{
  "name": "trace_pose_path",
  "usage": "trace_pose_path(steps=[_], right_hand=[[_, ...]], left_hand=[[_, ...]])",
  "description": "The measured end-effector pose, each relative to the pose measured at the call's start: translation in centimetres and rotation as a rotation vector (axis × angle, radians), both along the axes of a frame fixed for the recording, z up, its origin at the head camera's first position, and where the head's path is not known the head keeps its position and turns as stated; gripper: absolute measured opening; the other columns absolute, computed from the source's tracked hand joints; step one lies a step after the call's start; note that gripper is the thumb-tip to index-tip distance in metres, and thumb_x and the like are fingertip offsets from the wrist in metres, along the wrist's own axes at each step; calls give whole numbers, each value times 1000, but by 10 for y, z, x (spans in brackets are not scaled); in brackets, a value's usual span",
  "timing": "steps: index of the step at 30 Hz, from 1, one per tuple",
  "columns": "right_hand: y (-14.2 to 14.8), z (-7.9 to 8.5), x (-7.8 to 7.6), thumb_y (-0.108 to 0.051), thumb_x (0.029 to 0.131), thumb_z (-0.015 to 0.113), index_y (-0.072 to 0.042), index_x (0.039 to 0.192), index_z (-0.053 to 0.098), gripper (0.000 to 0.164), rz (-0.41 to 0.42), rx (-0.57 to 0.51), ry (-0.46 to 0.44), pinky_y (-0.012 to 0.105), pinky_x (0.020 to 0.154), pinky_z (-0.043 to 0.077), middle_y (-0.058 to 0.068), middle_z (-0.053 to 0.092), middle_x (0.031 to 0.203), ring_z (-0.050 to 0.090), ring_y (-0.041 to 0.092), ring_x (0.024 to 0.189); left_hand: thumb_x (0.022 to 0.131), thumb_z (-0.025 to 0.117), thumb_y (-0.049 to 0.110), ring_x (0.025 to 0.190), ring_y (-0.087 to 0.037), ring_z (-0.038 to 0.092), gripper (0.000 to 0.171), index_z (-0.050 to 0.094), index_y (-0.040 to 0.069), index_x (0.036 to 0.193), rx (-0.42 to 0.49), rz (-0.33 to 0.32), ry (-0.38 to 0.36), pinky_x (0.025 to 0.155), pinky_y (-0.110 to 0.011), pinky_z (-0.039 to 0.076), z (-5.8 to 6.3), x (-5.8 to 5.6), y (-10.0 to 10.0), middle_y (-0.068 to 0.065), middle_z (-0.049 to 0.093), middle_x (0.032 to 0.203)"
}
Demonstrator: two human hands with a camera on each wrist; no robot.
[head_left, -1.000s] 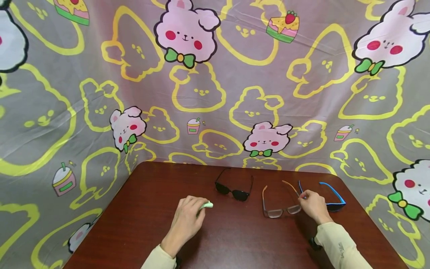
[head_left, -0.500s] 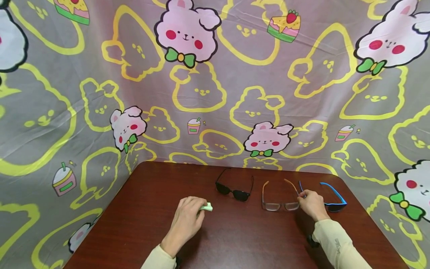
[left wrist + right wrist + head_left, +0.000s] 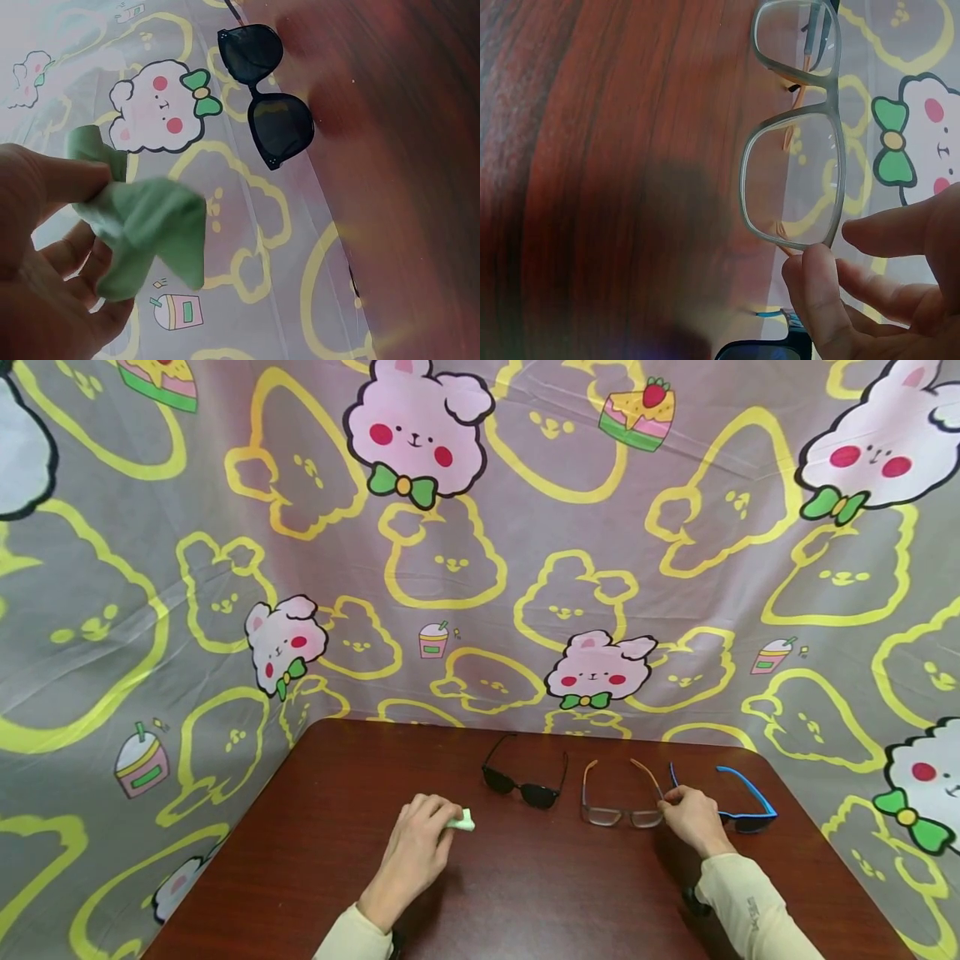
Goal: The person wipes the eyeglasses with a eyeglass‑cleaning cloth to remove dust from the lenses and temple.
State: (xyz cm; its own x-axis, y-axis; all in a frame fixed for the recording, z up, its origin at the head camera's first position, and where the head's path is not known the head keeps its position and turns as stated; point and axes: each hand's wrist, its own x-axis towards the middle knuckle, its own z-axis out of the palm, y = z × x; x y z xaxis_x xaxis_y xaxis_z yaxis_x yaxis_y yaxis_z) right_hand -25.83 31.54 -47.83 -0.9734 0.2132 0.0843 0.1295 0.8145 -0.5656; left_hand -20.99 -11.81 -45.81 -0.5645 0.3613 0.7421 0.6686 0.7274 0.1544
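My left hand (image 3: 418,852) pinches a small, folded pale green cloth (image 3: 154,225) between thumb and fingers, above the table. My right hand (image 3: 693,818) is at the right front corner of a pair of clear grey-framed eyeglasses (image 3: 841,150) with orange-brown temples. In the right wrist view, the thumb and index finger lie on either side of that corner. The glasses stand with temples unfolded, pointing to the back. Black sunglasses (image 3: 519,787) lie to their left, temples open. Blue-framed sunglasses (image 3: 756,816) lie to the right, partly hidden behind my right hand.
The dark red-brown wooden table (image 3: 315,810) has rounded back corners. A grey curtain (image 3: 465,635) printed with rabbits and yellow outlines hangs around its back and sides. The three pairs of glasses stand in a row toward the back right.
The clear-framed eyeglasses have shifted back and slightly left and now sit straighter, with my right hand staying at their corner. My left hand has barely moved with the green cloth.
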Motion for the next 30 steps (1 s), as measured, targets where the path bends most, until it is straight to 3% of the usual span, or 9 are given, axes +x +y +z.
trace_pose_path(steps=[10,16,21,30], right_hand=[[-4,1,1,-20,87,60,8,101,62,31,22,36,9,51,70,47,25,62,93,57,43,88],[-15,10,3,-20,88,59,11,100,60,33,56,80,72,49,66,47,23,61,87,58,39,81],[-33,17,4,-20,89,58,9,103,61,33,91,62,115,50,70,47,22,60,92,57,38,85],[-71,14,0,-9,85,64,-1,93,68,12,256,71,244,43,67,49,10,65,89,61,26,78]], left_hand=[[75,68,-2,77,-13,50,25,59,15,92,23,-19,-34,66,-27,45,1,1,1,4,54,90],[77,63,-1,83,-15,55,22,57,12,93,41,-31,-12,69,-32,46,3,1,2,1,57,96],[75,63,-1,84,-17,53,23,56,14,92,49,-45,3,70,-32,45,6,0,4,1,54,95],[71,70,-4,83,-15,48,31,54,16,88,39,-63,-36,66,-27,45,7,2,6,1,49,94]])
